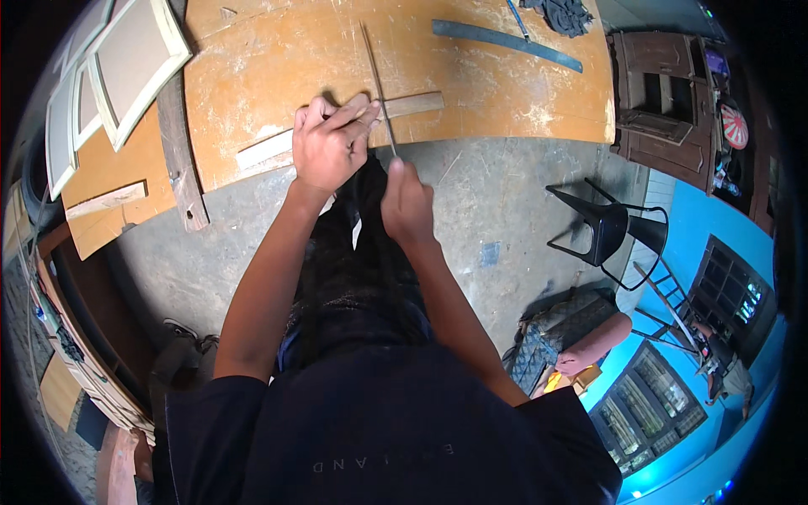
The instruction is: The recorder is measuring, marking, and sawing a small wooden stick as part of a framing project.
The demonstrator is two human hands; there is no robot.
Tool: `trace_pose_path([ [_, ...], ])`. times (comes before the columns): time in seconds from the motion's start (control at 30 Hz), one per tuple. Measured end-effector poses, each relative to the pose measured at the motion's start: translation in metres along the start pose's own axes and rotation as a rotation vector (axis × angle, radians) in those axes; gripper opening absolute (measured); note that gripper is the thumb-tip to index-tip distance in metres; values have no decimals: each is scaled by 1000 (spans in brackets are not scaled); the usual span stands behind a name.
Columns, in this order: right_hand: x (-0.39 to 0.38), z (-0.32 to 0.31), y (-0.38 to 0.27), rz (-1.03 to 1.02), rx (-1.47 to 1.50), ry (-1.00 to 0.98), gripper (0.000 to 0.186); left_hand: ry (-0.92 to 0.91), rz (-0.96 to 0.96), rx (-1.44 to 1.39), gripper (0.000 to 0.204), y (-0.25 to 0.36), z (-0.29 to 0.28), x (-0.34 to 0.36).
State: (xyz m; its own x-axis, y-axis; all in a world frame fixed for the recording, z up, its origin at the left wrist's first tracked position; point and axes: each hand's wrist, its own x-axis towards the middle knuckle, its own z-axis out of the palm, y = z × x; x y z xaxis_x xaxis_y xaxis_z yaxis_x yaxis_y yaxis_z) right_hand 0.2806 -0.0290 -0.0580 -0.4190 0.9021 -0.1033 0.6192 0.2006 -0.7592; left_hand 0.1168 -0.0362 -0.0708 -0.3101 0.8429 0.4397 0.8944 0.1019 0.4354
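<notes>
Along the near edge of the tabletop (278,76), pale wood shows on both sides of the left hand (330,147): a light strip (265,150) to its left and a browner wooden strip (418,103) to its right; the hand hides the middle, so I cannot tell whether they are one piece. The left hand is curled over the wood, fingers bunched and apparently pressing it down. The right hand (407,202) is closed around the near end of a long, thin tool (374,67), which crosses the browner strip just beside the left fingertips and points away over the tabletop. Whether its edge is toothed or file-like is too small to tell. My judgement is that the tool is being worked across the wood, and that this goes best with long, even strokes, light pressure, and the right wrist in line with the tool so that it runs square. The left hand should bear firmly downward, since I see no clamp on the wood and it could slide or chatter. Those fingertips sit very near the tool; drawing them slightly leftward would be safer while leaving enough hold close to the contact.
</notes>
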Motion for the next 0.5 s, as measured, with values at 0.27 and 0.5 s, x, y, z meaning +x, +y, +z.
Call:
trace_pose_path([
  [0.27,-37,-20,16,204,-10,-124,34,7,2,-4,38,-1,-5,0],
  [0.5,18,11,-3,-9,-44,63,35,6,14,-24,38,-2,1,6],
])
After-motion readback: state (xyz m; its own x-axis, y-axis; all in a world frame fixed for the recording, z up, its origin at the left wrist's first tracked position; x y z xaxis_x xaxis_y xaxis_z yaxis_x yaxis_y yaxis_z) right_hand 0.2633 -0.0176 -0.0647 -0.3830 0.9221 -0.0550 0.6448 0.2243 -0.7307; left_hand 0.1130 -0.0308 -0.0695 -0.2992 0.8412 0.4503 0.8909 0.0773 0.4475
